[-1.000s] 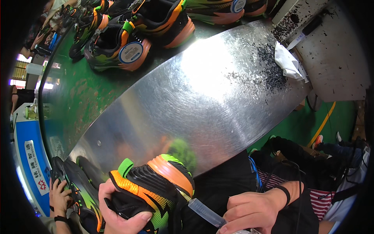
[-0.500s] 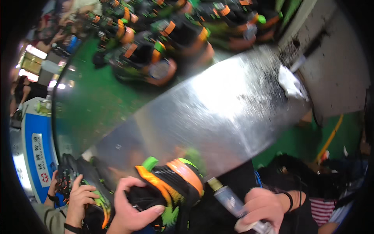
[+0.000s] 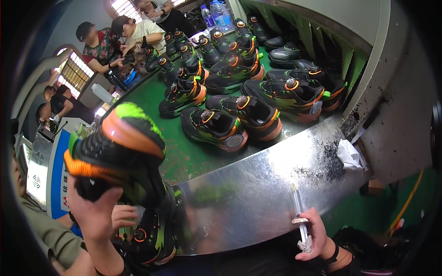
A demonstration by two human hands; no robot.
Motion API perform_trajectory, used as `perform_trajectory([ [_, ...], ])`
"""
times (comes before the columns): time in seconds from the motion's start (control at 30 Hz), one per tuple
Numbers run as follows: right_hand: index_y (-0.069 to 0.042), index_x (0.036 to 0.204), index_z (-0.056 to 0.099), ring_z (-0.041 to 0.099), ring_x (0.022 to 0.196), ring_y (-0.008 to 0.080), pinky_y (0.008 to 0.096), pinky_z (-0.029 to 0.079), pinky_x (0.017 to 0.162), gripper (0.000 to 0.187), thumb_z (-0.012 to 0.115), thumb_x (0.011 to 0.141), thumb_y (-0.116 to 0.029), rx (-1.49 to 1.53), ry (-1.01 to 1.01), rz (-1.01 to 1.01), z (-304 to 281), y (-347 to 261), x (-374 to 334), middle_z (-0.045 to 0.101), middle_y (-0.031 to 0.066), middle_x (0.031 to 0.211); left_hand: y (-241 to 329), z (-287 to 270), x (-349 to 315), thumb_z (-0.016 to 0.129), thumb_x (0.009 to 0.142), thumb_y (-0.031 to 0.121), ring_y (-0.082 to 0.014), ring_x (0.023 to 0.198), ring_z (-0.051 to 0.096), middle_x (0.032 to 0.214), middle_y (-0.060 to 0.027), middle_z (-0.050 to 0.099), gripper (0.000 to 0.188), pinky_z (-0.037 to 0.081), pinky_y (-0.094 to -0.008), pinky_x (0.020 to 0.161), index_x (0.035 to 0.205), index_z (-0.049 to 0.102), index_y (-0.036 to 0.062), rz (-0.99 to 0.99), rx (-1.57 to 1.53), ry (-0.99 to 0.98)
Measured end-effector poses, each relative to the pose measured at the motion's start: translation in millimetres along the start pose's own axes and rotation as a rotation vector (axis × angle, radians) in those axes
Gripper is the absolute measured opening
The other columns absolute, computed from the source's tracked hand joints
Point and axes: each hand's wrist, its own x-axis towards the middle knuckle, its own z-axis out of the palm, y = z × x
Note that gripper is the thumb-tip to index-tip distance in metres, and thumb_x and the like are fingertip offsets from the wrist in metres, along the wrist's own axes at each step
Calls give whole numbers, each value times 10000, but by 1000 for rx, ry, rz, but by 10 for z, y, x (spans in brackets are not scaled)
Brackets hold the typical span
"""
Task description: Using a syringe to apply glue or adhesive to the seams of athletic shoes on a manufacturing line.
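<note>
My left hand (image 3: 94, 207) holds up a black, orange and green sneaker (image 3: 131, 154) at the left, with fingers inside its collar. The shoe is tilted and slightly blurred, its orange and green heel part turned upward. Over the metal sheet's front edge, my right hand (image 3: 317, 234) is closed around a clear syringe (image 3: 297, 202) with a pale yellowish tip. The syringe points up and away from me, and a crumpled whitish bit sits at its lower end. Below the raised shoe, a co-worker's hand (image 3: 124, 215) is next to another sneaker (image 3: 154, 237).
Several matching sneakers (image 3: 221, 129) stand in rows on the green belt (image 3: 179, 161) beyond the shiny metal sheet (image 3: 239, 202). A crumpled white cloth (image 3: 350, 154) lies on its dark-smeared right end. Several people are at the far left; a blue-and-white machine (image 3: 60, 170) stands nearer.
My left hand has lifted the sneaker up and left and tipped it. My right hand keeps the syringe, now more upright. The view has shifted, showing more of the belt and people.
</note>
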Motion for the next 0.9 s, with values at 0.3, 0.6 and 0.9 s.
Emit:
perform_trajectory([
  [0.3, 23, 1170, 430, 461, 825, 232, 325, 366, 744, 929, 799, 520, -530, 0, -5, 68, -77, 7, -150, 488, 128, 976, -659, 741, 585, 642, 536, -30, -315, 977, 543, 975, -131, 568, 538, 441, -388, 879, 1061, 540, 34, 739, 936, -491],
  [0.6, 33, 1202, 422, 513, 885, 288, 377, 394, 783, 931, 784, 547, -522, -101, -19, -3, -37, -75, -44, 534, 158, 1030, -1284, 814, 621, 696, 643, 30, -341, 1236, 399, 1340, -124, 416, 662, 381, -401, 983, 1257, 505, 186, 420, 931, -495],
  [0.9, 3, 1315, 242, 432, 1043, 219, 331, 321, 929, 1096, 882, 513, -382, 155, -24, 63, 89, 46, -157, 378, 131, 1151, -1100, -227, -880, 698, 626, 79, -343, 1111, 508, 1158, -203, 542, 521, 389, -398, 966, 1115, 539, -9, 64, 568, -144],
])
